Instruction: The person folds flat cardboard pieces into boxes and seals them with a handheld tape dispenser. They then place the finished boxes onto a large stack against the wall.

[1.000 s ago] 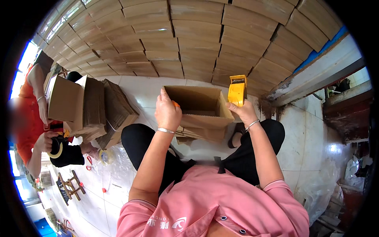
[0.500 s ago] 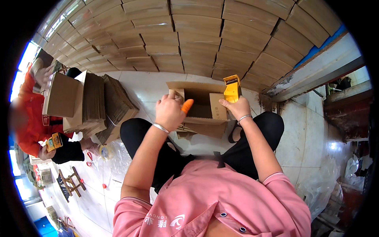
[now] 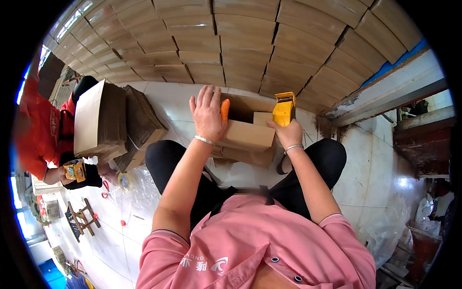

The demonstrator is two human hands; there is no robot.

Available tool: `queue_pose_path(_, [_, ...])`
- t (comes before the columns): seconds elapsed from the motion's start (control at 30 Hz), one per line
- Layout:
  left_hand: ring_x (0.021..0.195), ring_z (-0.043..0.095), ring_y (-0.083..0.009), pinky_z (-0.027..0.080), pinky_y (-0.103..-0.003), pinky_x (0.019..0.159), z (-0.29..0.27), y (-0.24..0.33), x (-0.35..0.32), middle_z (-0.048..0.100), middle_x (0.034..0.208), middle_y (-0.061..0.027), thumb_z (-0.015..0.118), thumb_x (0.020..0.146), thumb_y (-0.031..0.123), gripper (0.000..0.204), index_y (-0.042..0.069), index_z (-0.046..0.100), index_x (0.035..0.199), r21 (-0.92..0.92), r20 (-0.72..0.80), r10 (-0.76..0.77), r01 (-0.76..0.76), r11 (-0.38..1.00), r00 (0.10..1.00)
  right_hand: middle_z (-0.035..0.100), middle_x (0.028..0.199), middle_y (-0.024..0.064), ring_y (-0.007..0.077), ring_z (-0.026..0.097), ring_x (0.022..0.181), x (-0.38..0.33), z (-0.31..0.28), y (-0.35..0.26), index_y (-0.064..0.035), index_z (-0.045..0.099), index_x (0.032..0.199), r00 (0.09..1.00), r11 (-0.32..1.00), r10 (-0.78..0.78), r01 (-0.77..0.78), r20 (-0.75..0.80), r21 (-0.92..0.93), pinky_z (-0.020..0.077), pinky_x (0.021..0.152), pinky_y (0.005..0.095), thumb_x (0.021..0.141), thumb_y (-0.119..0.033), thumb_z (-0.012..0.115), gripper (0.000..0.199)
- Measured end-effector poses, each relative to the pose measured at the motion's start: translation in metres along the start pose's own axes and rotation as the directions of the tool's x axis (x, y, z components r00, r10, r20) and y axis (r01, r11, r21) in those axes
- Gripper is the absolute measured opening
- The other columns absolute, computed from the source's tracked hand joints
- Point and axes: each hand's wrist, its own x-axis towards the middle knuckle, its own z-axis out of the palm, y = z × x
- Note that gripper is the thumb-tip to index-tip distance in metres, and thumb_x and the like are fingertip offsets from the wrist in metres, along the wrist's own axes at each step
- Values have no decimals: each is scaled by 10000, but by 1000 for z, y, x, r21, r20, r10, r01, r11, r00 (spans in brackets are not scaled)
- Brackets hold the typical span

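Observation:
Between my knees stands a cardboard box (image 3: 246, 136) with its top partly uncovered. Its near long flap is raised and leans inward, and one short flap on the right lies folded in. My left hand (image 3: 208, 113) is spread flat over the box's left end, fingers stretched away from me; an orange cover sits on the thumb. In my right hand (image 3: 288, 131) is a yellow tape dispenser (image 3: 284, 108), gripped at its lower end and held upright beside the box's right end.
A wall of stacked cartons (image 3: 243, 43) rises beyond the box. To my left, flattened cardboard sheets (image 3: 103, 118) stand in a stack, and a co-worker in red (image 3: 41, 125) holds another yellow dispenser (image 3: 75, 171). A small wooden stool (image 3: 84, 217) and plastic wrap lie on the floor.
My left hand has moved away from me and opened out flat. The near long flap has come up over the opening. The co-worker's raised hand and lifted sheet are gone from view.

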Motion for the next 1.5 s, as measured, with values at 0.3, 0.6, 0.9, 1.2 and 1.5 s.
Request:
queue_pose_path(0.3, [1028,517,-317,354,-467,943,5,-13,-10,598,1057,-118,593,824,166,160,50,607,933,-104,543,-172,269,958,822,640,774,67,142,611,598,16,-39,1,27,647,911,991,808,-93,17,99,589,495,530,270,785,-268,744,336])
queue_pose_path(0.6, [1270,346,-380,316,-536,958,18,-16,-15,456,1331,-155,519,874,324,462,69,512,1260,47,669,-123,124,991,733,614,705,95,163,612,550,-9,-68,-87,48,589,931,642,613,-592,-34,487,790,495,514,270,705,-506,758,621])
queue_pose_path(0.9, [925,613,-247,488,-314,780,14,-83,-34,630,1052,-176,565,850,155,263,11,618,1063,-605,311,-599,639,475,738,624,755,95,160,611,555,7,-37,-77,48,600,964,518,831,-455,-45,724,554,495,503,266,756,-320,727,442])
queue_pose_path(1.2, [725,618,-114,500,-224,620,-52,-44,15,659,892,-76,511,950,244,297,-17,615,1046,-319,932,-254,916,-245,257,626,760,93,159,617,580,2,-40,-80,46,608,953,532,830,-479,16,698,557,500,524,264,742,-331,738,451])
queue_pose_path(1.5, [594,583,-129,491,-273,555,-19,-40,-11,634,742,-79,598,889,156,201,-41,628,917,-364,898,-394,830,-422,193,632,787,84,155,614,591,1,-41,-87,39,602,979,502,877,-404,-24,764,480,502,535,268,744,-310,747,445])
